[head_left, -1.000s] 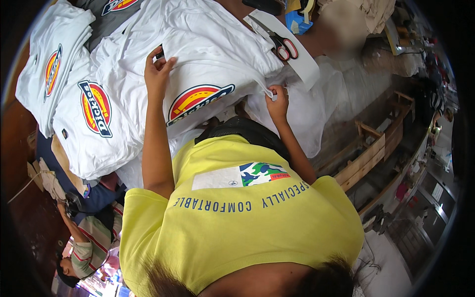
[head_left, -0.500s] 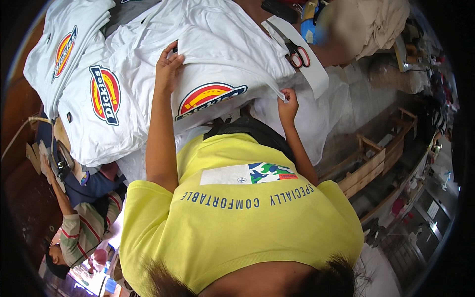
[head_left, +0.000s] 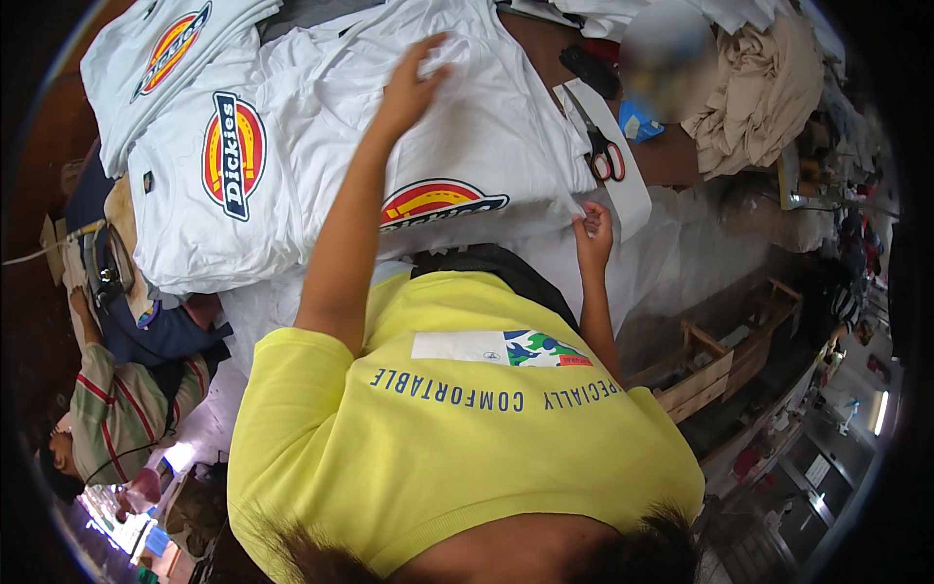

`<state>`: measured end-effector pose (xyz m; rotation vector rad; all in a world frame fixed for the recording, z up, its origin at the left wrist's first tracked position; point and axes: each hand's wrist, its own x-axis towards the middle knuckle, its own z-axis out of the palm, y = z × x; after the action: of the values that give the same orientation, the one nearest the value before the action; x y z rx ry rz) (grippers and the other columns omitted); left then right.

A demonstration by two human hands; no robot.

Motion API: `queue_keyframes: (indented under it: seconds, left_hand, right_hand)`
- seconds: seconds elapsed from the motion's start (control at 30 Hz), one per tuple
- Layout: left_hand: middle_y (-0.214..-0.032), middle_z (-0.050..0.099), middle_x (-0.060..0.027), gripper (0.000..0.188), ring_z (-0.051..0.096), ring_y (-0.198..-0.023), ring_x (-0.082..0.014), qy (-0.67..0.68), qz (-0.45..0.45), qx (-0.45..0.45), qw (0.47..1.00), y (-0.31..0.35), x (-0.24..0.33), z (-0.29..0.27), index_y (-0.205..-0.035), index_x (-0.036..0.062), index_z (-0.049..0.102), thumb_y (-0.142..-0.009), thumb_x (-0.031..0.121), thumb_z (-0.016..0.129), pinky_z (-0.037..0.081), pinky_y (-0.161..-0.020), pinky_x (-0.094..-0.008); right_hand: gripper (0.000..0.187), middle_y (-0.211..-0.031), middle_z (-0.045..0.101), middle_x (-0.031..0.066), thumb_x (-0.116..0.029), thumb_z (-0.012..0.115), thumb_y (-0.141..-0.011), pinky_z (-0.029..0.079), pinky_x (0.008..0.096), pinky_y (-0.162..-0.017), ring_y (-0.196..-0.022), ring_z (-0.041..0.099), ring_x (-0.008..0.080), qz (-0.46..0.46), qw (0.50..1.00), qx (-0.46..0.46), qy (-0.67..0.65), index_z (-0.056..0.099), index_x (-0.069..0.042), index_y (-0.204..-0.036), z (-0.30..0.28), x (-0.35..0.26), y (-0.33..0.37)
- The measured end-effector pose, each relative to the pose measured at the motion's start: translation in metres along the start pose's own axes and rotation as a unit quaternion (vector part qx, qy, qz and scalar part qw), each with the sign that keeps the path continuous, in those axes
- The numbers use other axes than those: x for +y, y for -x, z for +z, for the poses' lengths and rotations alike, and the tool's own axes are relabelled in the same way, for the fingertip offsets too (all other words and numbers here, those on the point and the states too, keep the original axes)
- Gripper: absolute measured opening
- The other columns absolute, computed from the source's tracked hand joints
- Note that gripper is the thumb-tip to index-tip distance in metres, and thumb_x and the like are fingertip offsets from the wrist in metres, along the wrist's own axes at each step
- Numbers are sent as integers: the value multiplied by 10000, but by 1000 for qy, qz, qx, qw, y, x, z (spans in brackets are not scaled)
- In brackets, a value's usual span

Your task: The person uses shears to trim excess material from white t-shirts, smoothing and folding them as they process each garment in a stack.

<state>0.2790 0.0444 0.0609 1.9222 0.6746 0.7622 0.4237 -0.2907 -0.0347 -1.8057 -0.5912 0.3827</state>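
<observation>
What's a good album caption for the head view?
Left hand over white shirts, right hand at their edge, scissors nearby.

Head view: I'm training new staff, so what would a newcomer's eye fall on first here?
Probably the yellow top, filling the lower middle. Next come the white T-shirts with red-and-yellow prints across the upper left, the left hand over them. To their right, black-and-red scissors lie on a white strip.
</observation>
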Motion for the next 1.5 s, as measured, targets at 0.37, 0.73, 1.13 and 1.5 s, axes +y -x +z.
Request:
queue_keyframes:
  seconds: [0.37, 0.73, 1.13, 1.5]
  left_hand:
    - [-984, 587, -111, 237, 553, -889, -318, -539, -53, 50, 839, 39, -73, -152, -989, 109, 532, -900, 311, 446, 426, -700, -444]
    - [-874, 625, -148, 267, 595, -791, -352, -441, -108, 30, 890, 23, -93, -172, -929, 70, 485, -927, 312, 372, 447, -630, -428]
    - [-783, 647, -100, 273, 588, -639, -262, -496, 11, 34, 867, 4, -98, -171, -811, 84, 503, -887, 342, 460, 395, -648, -364]
    - [-656, 616, -118, 349, 566, -575, -308, -497, 0, 12, 868, -9, -119, -180, -842, 95, 537, -898, 418, 420, 412, -595, -368]
  right_hand:
    - [281, -1108, 526, 74, -293, 620, -790, 347, 466, -866, -1015, 477, 282, -379, 887, -30, 261, 586, -128, -1015, 161, -103, -172]
    - [234, -818, 632, -11, -341, 614, -787, 335, 440, -822, -919, 531, 220, -272, 864, -251, 340, 575, -134, -888, 203, -116, -237]
    - [275, -832, 610, 63, -275, 656, -770, 411, 264, -750, -774, 540, 169, -183, 888, -374, 197, 579, -54, -915, 209, -123, -259]
    - [294, -817, 634, 49, -273, 707, -723, 425, 260, -736, -772, 550, 139, -154, 895, -389, 155, 621, -51, -894, 216, -113, -273]
